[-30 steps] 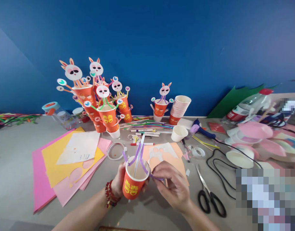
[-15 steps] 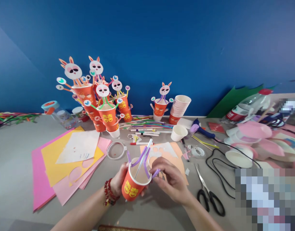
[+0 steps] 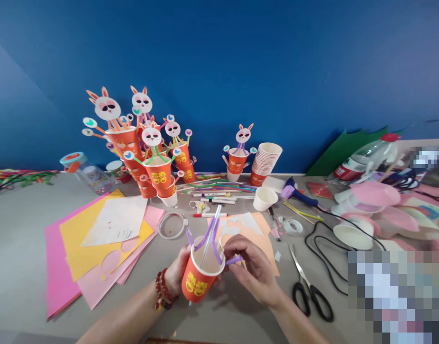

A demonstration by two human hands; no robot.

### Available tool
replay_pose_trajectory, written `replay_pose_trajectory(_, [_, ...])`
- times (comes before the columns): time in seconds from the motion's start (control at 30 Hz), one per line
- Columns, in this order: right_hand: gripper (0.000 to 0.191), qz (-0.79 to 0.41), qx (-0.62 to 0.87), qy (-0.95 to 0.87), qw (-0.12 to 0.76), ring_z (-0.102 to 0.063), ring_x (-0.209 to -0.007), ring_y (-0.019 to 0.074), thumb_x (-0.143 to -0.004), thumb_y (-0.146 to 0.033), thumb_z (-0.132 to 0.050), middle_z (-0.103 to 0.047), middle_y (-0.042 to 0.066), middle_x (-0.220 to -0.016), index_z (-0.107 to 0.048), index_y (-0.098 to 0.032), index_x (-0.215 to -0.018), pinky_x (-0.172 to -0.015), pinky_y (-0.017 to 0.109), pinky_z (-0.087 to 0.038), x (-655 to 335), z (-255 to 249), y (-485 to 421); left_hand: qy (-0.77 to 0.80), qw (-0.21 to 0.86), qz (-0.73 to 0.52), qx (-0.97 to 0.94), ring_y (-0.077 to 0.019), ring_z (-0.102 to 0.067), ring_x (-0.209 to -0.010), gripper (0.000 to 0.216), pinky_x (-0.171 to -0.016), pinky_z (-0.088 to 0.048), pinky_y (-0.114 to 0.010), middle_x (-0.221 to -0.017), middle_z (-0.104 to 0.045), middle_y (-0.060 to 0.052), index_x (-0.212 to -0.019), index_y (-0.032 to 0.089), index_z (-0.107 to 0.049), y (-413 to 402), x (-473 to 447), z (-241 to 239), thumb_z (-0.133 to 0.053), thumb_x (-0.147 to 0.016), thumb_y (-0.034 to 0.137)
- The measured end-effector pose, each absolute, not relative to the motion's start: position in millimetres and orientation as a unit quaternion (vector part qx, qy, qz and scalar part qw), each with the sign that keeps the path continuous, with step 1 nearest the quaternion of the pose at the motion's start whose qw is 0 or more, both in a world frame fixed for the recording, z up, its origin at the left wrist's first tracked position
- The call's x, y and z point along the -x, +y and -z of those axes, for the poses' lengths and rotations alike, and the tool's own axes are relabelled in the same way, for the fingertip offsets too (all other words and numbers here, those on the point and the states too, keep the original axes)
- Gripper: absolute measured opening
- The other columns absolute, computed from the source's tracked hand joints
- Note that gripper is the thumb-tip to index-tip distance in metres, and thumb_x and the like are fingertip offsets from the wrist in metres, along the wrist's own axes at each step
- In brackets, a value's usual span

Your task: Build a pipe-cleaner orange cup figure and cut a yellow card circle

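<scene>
My left hand [image 3: 179, 272] is closed around a red paper cup [image 3: 199, 286] with yellow characters, tilted so that its mouth faces up toward me. Two purple straws [image 3: 216, 246] bend over the cup's rim, one on each side. A pale straw [image 3: 210, 234] stands in the middle of the cup, and a tip pokes out below the base. At the right rim, the thumb and fingers of my right hand [image 3: 253, 270] pinch the outer end of a purple straw; the other fingers are curled and partly hidden.
Rabbit-faced cup figures [image 3: 158, 172] stand at the back left, with stacked cups [image 3: 265, 162] farther right. Scissors [image 3: 307, 286], a glue gun [image 3: 301, 193] and its black cord lie to the right. Coloured paper sheets [image 3: 70, 253] and a tape roll [image 3: 172, 225] lie left.
The purple straw's outer end at the right rim now points more sideways, less upward. The pale tip shows farther below the cup's base. Both hands stay nearly in place.
</scene>
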State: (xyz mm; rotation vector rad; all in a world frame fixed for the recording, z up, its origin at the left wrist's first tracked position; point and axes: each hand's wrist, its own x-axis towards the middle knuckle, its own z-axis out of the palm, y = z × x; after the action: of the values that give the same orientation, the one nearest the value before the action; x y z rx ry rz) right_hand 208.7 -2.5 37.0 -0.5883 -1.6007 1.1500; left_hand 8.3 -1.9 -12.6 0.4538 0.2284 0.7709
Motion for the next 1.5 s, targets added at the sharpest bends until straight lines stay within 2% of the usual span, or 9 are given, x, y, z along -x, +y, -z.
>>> replay_pose_trajectory(0.2, [0.031, -0.518, 0.257, -0.629, 0.52, -0.057, -0.089, 0.0207, -0.094, -0.035, -0.056, -0.057, 0.009, -0.108, -0.055, -0.026, -0.124, -0.076, 0.036, -0.052, -211, -29, -4, 0.14, 0.89, -0.374, -0.219, -0.0233, -0.067, -0.075, 0.06, -0.071, -0.046, -0.032, -0.09, -0.074, -0.015, -0.104, 0.007, -0.072, -3, -8, 9, -0.059, -0.082, 0.061])
replay_pose_trajectory(0.43, [0.026, -0.457, 0.391, -0.601, 0.527, -0.056, -0.078, 0.0162, -0.095, -0.037, -0.055, -0.06, 0.006, -0.104, -0.057, -0.024, -0.117, -0.071, 0.03, -0.05, -228, -42, 5, 0.131, 0.886, -0.393, -0.209, -0.0203, -0.067, -0.072, 0.058, -0.066, -0.048, -0.028, -0.087, -0.075, -0.013, -0.107, 0.008, -0.074, 1, -10, 9, -0.07, -0.076, 0.057])
replay_pose_trajectory(0.6, [0.026, -0.279, 0.586, -0.64, 0.411, -0.064, -0.079, 0.0194, -0.094, -0.042, -0.052, -0.067, 0.006, -0.093, -0.059, -0.021, -0.11, -0.066, 0.028, -0.052, -302, -46, 15, 0.198, 0.875, -0.386, -0.216, -0.0225, -0.069, -0.074, 0.058, -0.069, -0.051, -0.03, -0.091, -0.076, -0.015, -0.103, 0.007, -0.076, 1, -8, 17, -0.072, -0.075, 0.058])
replay_pose_trajectory(0.7, [0.024, -0.047, 0.692, -0.676, 0.25, -0.067, -0.092, 0.0212, -0.097, -0.037, -0.047, -0.068, 0.007, -0.106, -0.06, -0.021, -0.108, -0.076, 0.03, -0.054, -351, -48, 32, 0.232, 0.857, -0.394, -0.237, -0.0233, -0.069, -0.071, 0.057, -0.068, -0.051, -0.031, -0.083, -0.075, -0.015, -0.098, 0.007, -0.076, -1, -7, 22, -0.071, -0.074, 0.06])
replay_pose_trajectory(0.87, [0.027, 0.036, 0.739, -0.654, 0.159, -0.061, -0.113, 0.0297, -0.095, -0.019, -0.05, -0.062, 0.016, -0.125, -0.06, -0.014, -0.119, -0.096, 0.042, -0.048, -391, -47, 95, 0.264, 0.86, -0.373, -0.227, -0.0237, -0.069, -0.07, 0.051, -0.067, -0.05, -0.032, -0.081, -0.075, -0.016, -0.093, 0.009, -0.075, -2, -9, 26, -0.071, -0.076, 0.056])
replay_pose_trajectory(0.97, [0.03, 0.047, 0.76, -0.64, 0.103, -0.059, -0.114, 0.0285, -0.094, -0.024, -0.06, -0.059, 0.016, -0.128, -0.06, -0.012, -0.122, -0.096, 0.045, -0.05, -399, -37, 138, 0.252, 0.853, -0.392, -0.234, -0.0236, -0.067, -0.07, 0.053, -0.068, -0.05, -0.032, -0.082, -0.074, -0.016, -0.09, 0.009, -0.075, 0, -10, 25, -0.069, -0.076, 0.059])
replay_pose_trajectory(1.0, [0.032, 0.044, 0.766, -0.636, 0.084, -0.062, -0.11, 0.025, -0.095, -0.03, -0.061, -0.06, 0.011, -0.127, -0.059, -0.016, -0.124, -0.092, 0.046, -0.053, -402, -34, 151, 0.246, 0.854, -0.394, -0.234, -0.0235, -0.067, -0.07, 0.054, -0.068, -0.05, -0.032, -0.08, -0.073, -0.015, -0.09, 0.009, -0.076, 1, -10, 25, -0.068, -0.076, 0.06])
replay_pose_trajectory(1.17, [0.033, 0.027, 0.767, -0.641, 0.03, -0.064, -0.104, 0.0231, -0.096, -0.032, -0.061, -0.061, 0.01, -0.124, -0.058, -0.016, -0.125, -0.087, 0.043, -0.056, -421, -19, 184, 0.22, 0.861, -0.397, -0.229, -0.0224, -0.067, -0.071, 0.064, -0.069, -0.049, -0.03, -0.076, -0.073, -0.014, -0.094, 0.007, -0.075, 5, -9, 26, -0.068, -0.073, 0.066])
replay_pose_trajectory(1.5, [0.033, 0.005, 0.732, -0.678, 0.063, -0.064, -0.105, 0.0233, -0.096, -0.032, -0.061, -0.061, 0.009, -0.125, -0.058, -0.016, -0.125, -0.087, 0.044, -0.055, -446, 1, 192, 0.244, 0.855, -0.405, -0.212, -0.0208, -0.067, -0.072, 0.062, -0.068, -0.048, -0.027, -0.077, -0.074, -0.014, -0.091, 0.007, -0.076, 8, -8, 31, -0.066, -0.076, 0.066])
